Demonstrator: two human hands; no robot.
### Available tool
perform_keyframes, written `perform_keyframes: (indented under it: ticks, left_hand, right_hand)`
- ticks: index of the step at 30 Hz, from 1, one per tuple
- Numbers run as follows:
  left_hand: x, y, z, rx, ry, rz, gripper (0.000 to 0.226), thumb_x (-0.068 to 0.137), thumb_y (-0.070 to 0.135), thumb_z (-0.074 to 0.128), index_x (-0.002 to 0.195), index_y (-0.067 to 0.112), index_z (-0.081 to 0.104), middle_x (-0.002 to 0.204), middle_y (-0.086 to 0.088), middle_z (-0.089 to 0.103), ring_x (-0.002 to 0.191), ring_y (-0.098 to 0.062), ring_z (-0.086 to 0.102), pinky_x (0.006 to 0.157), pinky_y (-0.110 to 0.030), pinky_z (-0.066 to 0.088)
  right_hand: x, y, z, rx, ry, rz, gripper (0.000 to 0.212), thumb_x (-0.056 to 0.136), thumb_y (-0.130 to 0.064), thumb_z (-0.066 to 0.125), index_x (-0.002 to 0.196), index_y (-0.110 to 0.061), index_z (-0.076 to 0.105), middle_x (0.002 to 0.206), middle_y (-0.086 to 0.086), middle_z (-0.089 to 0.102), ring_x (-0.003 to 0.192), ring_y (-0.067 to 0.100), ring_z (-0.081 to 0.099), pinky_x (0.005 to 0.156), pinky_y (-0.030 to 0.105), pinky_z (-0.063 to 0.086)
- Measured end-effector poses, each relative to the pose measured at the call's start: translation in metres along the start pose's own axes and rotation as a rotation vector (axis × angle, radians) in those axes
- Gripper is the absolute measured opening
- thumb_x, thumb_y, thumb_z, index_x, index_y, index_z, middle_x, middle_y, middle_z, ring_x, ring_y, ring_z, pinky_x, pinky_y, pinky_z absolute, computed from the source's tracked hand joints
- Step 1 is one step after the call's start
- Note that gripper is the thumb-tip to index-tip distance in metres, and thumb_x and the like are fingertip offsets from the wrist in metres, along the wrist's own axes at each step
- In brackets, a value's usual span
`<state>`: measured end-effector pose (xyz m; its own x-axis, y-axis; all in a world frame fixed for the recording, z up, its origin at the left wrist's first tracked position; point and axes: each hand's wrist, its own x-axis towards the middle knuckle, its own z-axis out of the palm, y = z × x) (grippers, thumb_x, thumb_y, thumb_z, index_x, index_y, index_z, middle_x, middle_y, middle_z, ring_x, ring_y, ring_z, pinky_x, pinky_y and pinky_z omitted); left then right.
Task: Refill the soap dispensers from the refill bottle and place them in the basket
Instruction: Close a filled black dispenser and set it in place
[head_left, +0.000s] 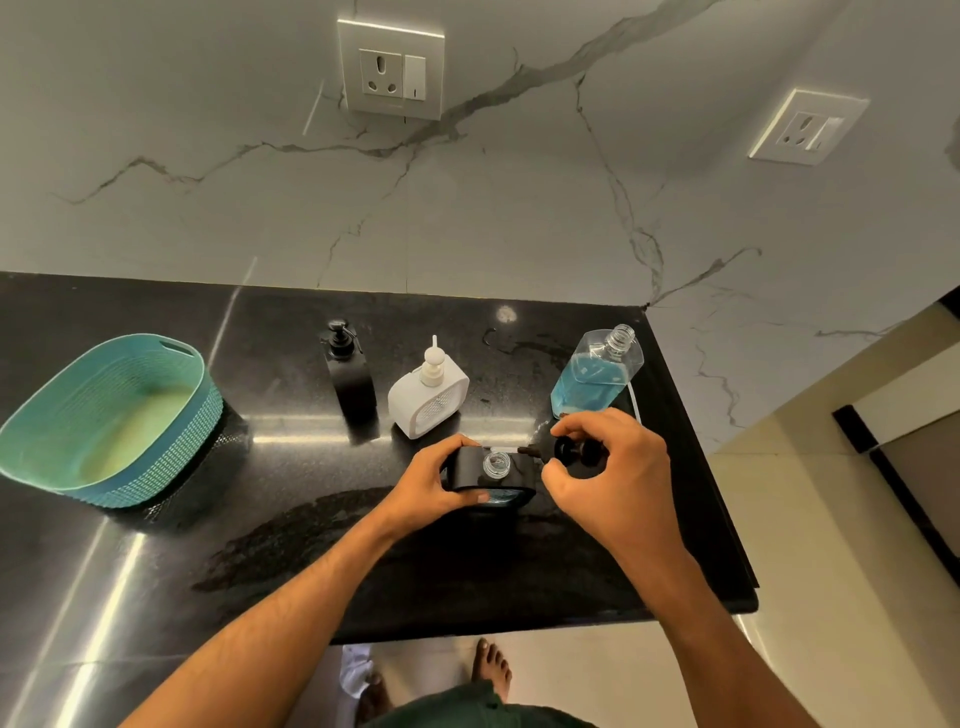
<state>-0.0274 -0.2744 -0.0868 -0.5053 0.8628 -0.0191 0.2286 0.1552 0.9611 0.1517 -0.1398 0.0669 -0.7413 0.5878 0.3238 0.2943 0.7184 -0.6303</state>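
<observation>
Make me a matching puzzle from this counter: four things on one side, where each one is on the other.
Things:
1. basket
2. refill bottle
3. white dispenser
4. pump head

Places:
A. in the right hand
B. far left of the counter
C. uncapped, at the counter's right edge
D. middle, beside a tall black dispenser

Pairs: 1-B, 2-C, 3-D, 4-A

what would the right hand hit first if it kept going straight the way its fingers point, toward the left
Probably the black dispenser that the left hand holds: the right hand grips the black pump head, whose nozzle points at the dispenser's open neck. Depth is unclear; it could pass just above.
</observation>
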Motion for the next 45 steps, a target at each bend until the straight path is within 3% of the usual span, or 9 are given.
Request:
perform_keyframes:
  ticks: [13, 17, 20, 28, 32, 35, 39, 42, 45]
  left_hand:
    - [0.001, -0.001, 0.000, 0.032, -0.006, 0.016, 0.050, 0.077, 0.023, 0.092, 0.118, 0.027, 0.065, 0.113, 0.012, 0.070, 0.111, -0.014, 0.067, 0.100, -0.043, 0.056]
    - [-0.002, 0.002, 0.002, 0.057, 0.009, 0.061, 0.062, 0.076, 0.021, 0.092, 0.130, 0.029, 0.061, 0.124, 0.019, 0.065, 0.121, -0.008, 0.063, 0.104, -0.028, 0.051]
    - [-0.004, 0.005, 0.002, 0.055, 0.011, 0.089, 0.070, 0.074, 0.027, 0.094, 0.135, 0.027, 0.059, 0.129, 0.019, 0.064, 0.125, -0.005, 0.061, 0.106, -0.020, 0.047]
    - [-0.005, 0.010, 0.004, 0.035, 0.079, 0.097, 0.054, 0.074, 0.033, 0.095, 0.121, 0.023, 0.069, 0.111, 0.010, 0.073, 0.108, -0.015, 0.070, 0.094, -0.031, 0.056]
    - [-0.004, 0.009, 0.004, 0.024, 0.084, 0.077, 0.052, 0.076, 0.029, 0.093, 0.122, 0.024, 0.069, 0.113, 0.011, 0.073, 0.109, -0.012, 0.069, 0.095, -0.030, 0.056]
    - [-0.004, 0.009, 0.004, 0.023, 0.075, 0.065, 0.051, 0.077, 0.030, 0.092, 0.122, 0.027, 0.069, 0.113, 0.012, 0.073, 0.111, -0.012, 0.069, 0.097, -0.029, 0.055]
    - [-0.005, 0.007, 0.004, 0.028, 0.076, 0.047, 0.049, 0.077, 0.031, 0.092, 0.120, 0.027, 0.069, 0.112, 0.014, 0.073, 0.110, -0.011, 0.068, 0.096, -0.027, 0.055]
    - [-0.004, 0.008, 0.005, 0.019, 0.073, 0.043, 0.048, 0.077, 0.031, 0.092, 0.119, 0.027, 0.070, 0.111, 0.014, 0.073, 0.109, -0.011, 0.068, 0.095, -0.026, 0.055]
    - [-0.004, 0.008, 0.005, 0.018, 0.072, 0.046, 0.048, 0.077, 0.033, 0.092, 0.119, 0.027, 0.070, 0.112, 0.011, 0.073, 0.110, -0.013, 0.069, 0.098, -0.033, 0.056]
  right_hand:
    - [0.021, -0.006, 0.029, -0.185, -0.229, -0.032, 0.026, 0.070, -0.026, 0.077, 0.096, -0.023, 0.076, 0.091, -0.005, 0.064, 0.081, 0.010, 0.060, 0.075, 0.021, 0.049]
    - [0.028, -0.004, 0.047, -0.214, -0.307, -0.045, 0.040, 0.070, -0.025, 0.077, 0.109, -0.015, 0.073, 0.099, 0.001, 0.071, 0.093, 0.017, 0.066, 0.084, 0.031, 0.056]
    - [0.028, 0.002, 0.055, -0.210, -0.342, -0.033, 0.032, 0.070, -0.024, 0.078, 0.100, -0.016, 0.070, 0.093, 0.000, 0.070, 0.086, 0.015, 0.064, 0.078, 0.030, 0.056]
    - [0.024, 0.020, 0.074, -0.205, -0.272, -0.011, 0.026, 0.071, -0.043, 0.077, 0.079, -0.023, 0.062, 0.077, -0.009, 0.062, 0.070, 0.009, 0.058, 0.068, 0.034, 0.054]
    - [0.015, 0.024, 0.072, -0.186, -0.240, -0.029, 0.054, 0.066, -0.052, 0.086, 0.107, -0.023, 0.067, 0.097, -0.009, 0.068, 0.089, 0.011, 0.064, 0.081, 0.030, 0.055]
    - [0.006, 0.025, 0.069, -0.184, -0.245, -0.008, 0.087, 0.065, -0.049, 0.088, 0.141, -0.026, 0.051, 0.103, -0.006, 0.068, 0.100, 0.014, 0.063, 0.093, 0.035, 0.054]
    - [0.002, 0.026, 0.067, -0.258, -0.198, 0.004, 0.101, 0.062, -0.067, 0.078, 0.147, -0.028, 0.040, 0.088, -0.011, 0.064, 0.091, 0.011, 0.061, 0.091, 0.037, 0.054]
    - [0.002, 0.026, 0.065, -0.167, -0.198, 0.026, 0.101, 0.063, -0.056, 0.087, 0.149, -0.030, 0.039, 0.100, -0.010, 0.062, 0.099, 0.010, 0.059, 0.095, 0.035, 0.053]
    - [0.002, 0.024, 0.067, -0.204, -0.195, 0.032, 0.106, 0.063, -0.055, 0.087, 0.152, -0.028, 0.034, 0.082, -0.012, 0.061, 0.087, 0.008, 0.060, 0.093, 0.036, 0.054]
